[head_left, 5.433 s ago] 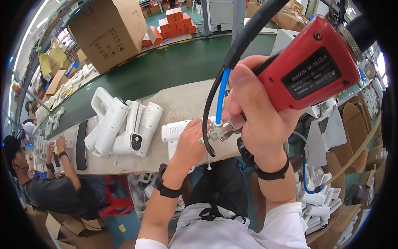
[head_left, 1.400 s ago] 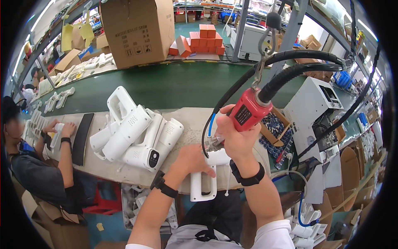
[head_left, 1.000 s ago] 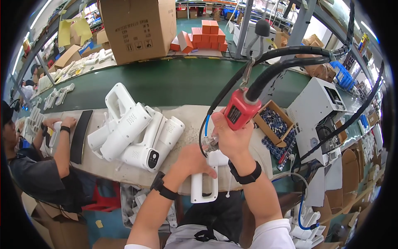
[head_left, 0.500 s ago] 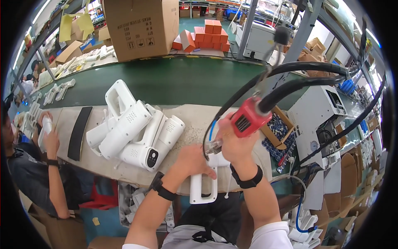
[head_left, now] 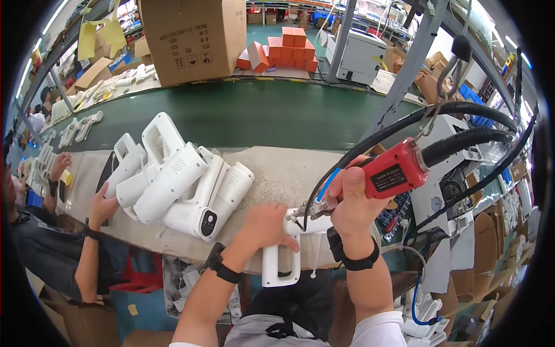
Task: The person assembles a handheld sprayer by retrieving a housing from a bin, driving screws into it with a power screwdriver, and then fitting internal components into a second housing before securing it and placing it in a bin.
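My right hand [head_left: 354, 202] is wrapped round a red electric screwdriver [head_left: 396, 170] with a black cable at its back end. The tool lies almost level, and its metal front end is over a white plastic handheld housing [head_left: 281, 272] with a loop handle. Pressed on that housing at the bench's near edge, my left hand [head_left: 265, 226] steadies it, with the thumb over the handle. Several similar white housings [head_left: 173, 179] are heaped to the left of my left hand. A thin white cord [head_left: 315, 260] hangs beside the housing.
At the left, a co-worker's hand [head_left: 104, 205] holds another white housing [head_left: 126, 165] against the heap. Black cables [head_left: 462, 110] arch over the right side. A box of small screws [head_left: 399, 222] lies beyond my right wrist. A green conveyor [head_left: 277, 110] runs behind the bench.
The screwdriver has swung from steep to nearly level, its rear moving right with my right hand. The co-worker has brought a white housing to the heap's left side.
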The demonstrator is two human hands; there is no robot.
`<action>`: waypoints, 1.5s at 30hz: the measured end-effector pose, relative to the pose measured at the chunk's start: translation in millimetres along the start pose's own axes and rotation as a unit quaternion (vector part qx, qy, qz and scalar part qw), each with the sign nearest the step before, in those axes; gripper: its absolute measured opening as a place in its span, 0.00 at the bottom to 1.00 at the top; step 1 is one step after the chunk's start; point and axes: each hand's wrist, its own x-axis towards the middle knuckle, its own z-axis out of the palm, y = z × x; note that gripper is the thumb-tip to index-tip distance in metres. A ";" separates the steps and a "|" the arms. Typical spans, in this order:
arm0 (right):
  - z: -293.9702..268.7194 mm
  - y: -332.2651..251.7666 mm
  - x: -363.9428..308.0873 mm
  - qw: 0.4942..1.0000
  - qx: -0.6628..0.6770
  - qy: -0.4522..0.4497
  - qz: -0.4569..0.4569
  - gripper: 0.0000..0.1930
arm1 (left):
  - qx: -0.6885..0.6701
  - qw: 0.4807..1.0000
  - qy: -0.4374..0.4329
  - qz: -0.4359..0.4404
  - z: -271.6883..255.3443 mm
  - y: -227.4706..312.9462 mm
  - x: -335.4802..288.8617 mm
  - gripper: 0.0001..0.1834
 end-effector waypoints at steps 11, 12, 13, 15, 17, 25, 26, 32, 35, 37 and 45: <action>8.2 31.1 -2.7 0.996 -0.004 -0.020 0.086 0.13 | -0.005 0.998 -0.062 -0.028 -11.6 7.5 -0.9 0.46; 9.2 34.9 -2.2 0.995 -0.020 -0.033 0.092 0.12 | -0.012 0.998 -0.052 -0.020 -6.3 3.7 -0.2 0.46; 10.2 33.6 0.7 0.990 -0.039 -0.049 0.127 0.11 | -0.011 0.998 -0.053 -0.023 1.2 -2.0 1.6 0.46; 13.1 33.6 0.1 0.988 -0.052 -0.062 0.129 0.11 | -0.014 1.000 -0.004 0.007 10.9 -11.8 2.5 0.45; 11.0 35.2 -1.2 0.987 -0.068 -0.075 0.126 0.12 | -0.035 0.999 -0.010 0.018 10.0 -12.9 1.9 0.45; -9.8 34.0 -18.4 0.996 0.010 -0.040 0.078 0.26 | -0.012 0.999 -0.029 0.010 0.8 -3.1 -0.3 0.46; -9.1 35.9 -18.1 0.996 0.022 -0.013 0.087 0.25 | -0.017 0.999 -0.034 0.004 -2.1 -2.9 0.0 0.46; -12.5 37.9 -20.6 0.996 -0.066 -0.062 0.003 0.22 | -0.015 0.999 -0.017 0.023 4.4 -7.2 -0.6 0.46; -11.9 24.0 -14.1 0.992 -0.100 -0.060 -0.041 0.22 | -0.009 0.999 -0.030 0.017 -1.6 -4.2 -1.3 0.46; -2.5 6.0 -8.4 0.999 -0.041 -0.010 -0.008 0.23 | -0.008 0.999 -0.042 0.012 -2.9 -2.5 -2.0 0.47; 2.4 2.6 -2.9 0.999 -0.018 -0.028 0.001 0.21 | -0.052 0.993 0.099 0.049 6.1 -6.3 -9.7 0.46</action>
